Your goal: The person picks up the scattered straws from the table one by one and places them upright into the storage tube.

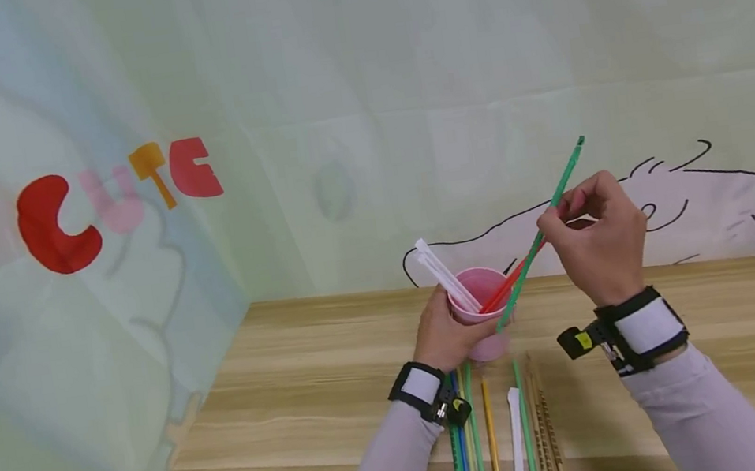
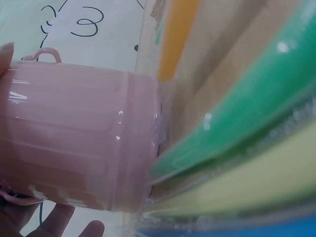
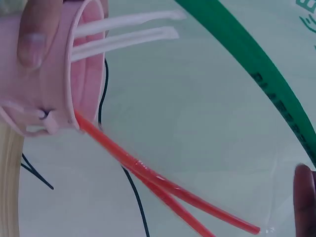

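My left hand (image 1: 442,334) grips a pink cup (image 1: 489,348) around its side, just above the table. The cup tips with its mouth toward the right hand, and small loop handles show on its wall. Two white paper-wrapped straws (image 1: 441,271) and two red straws (image 3: 143,168) stick out of it. My right hand (image 1: 600,238), raised right of the cup, pinches a long green straw (image 1: 566,172) between thumb and fingers. That straw slants, its lower end overlapping the cup's near rim in the head view; dark print runs along it in the right wrist view.
Below the cup, several straws lie side by side on the wooden table (image 1: 307,356): green, blue, yellow, an orange straw (image 1: 493,443), a white wrapped straw (image 1: 517,440) and brown printed straws (image 1: 544,428). A printed cloth backdrop (image 1: 371,188) hangs behind and to the left.
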